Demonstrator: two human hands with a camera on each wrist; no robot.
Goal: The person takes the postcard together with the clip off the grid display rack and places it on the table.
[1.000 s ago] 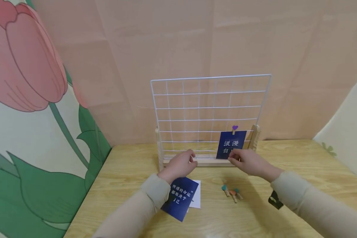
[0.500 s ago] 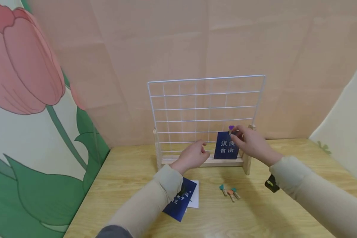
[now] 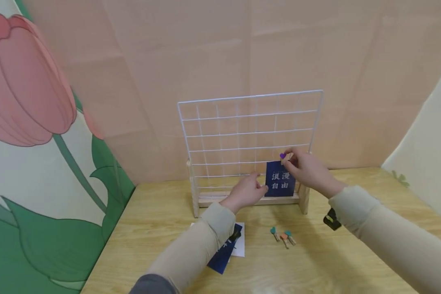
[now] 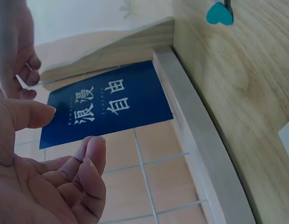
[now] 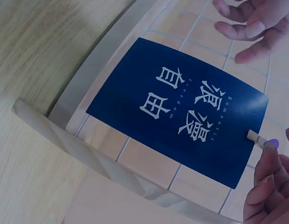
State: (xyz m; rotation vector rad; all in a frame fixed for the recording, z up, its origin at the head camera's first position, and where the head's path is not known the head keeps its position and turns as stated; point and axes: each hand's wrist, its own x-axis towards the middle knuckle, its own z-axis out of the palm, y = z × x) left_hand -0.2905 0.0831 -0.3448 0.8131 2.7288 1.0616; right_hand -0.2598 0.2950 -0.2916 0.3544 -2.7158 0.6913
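Observation:
A dark blue card (image 3: 279, 179) with white characters hangs on the lower right of the white wire grid (image 3: 220, 134). A small wooden clothespin (image 5: 258, 139) with a purple heart holds its top edge. My right hand (image 3: 310, 169) is at that clothespin, thumb and fingertips pinching it by the heart end. My left hand (image 3: 246, 190) is beside the card's left edge. In the left wrist view, the left thumb overlaps a corner of the card while the other fingers curl loosely below its edge, holding nothing.
The grid stands in a wooden base (image 3: 220, 200). In front lie several heart clothespins (image 3: 283, 237), teal and orange. Under the left forearm are another blue card (image 3: 220, 261) and a white card (image 3: 239, 245). A pink cloth (image 3: 206, 49) hangs behind the table.
My right hand has risen from the card's lower part to the purple-heart clothespin and pinches it. My left hand has moved right, up to the card's left edge.

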